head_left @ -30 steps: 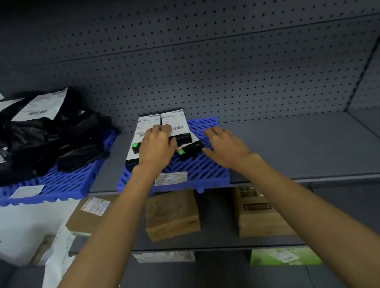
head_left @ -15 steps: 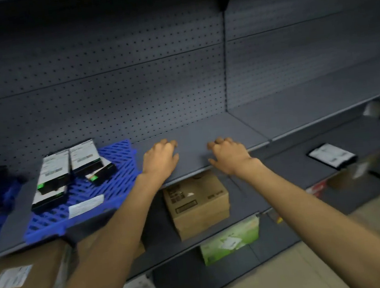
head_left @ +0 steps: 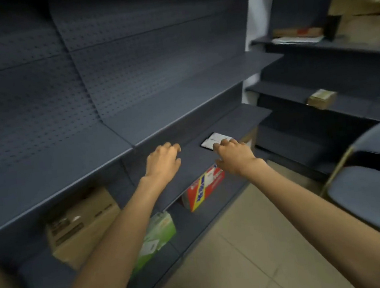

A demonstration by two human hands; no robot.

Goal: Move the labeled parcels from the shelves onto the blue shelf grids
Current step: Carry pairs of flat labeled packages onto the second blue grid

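Observation:
A small flat dark parcel with a white label [head_left: 214, 139] lies on a dark grey shelf [head_left: 248, 117] right of centre. My right hand [head_left: 232, 155] hovers at its near edge, fingers loosely curled over the parcel's corner, holding nothing that I can make out. To its left, my left hand [head_left: 162, 162] hangs over the same shelf, fingers relaxed and empty. No blue shelf grid is in view.
Cardboard boxes [head_left: 82, 226], a green box [head_left: 157, 234] and a red-and-white box [head_left: 205, 187] sit on lower shelves. More brown parcels [head_left: 360, 17] and a small box [head_left: 321, 99] fill the right-hand shelves. A blue-grey chair [head_left: 378, 183] stands on the tiled floor at right.
My view has swung right: the blue grid with its black boxes has left the frame. Both hands came off the grid and moved right, the right one reaching the labelled parcel.

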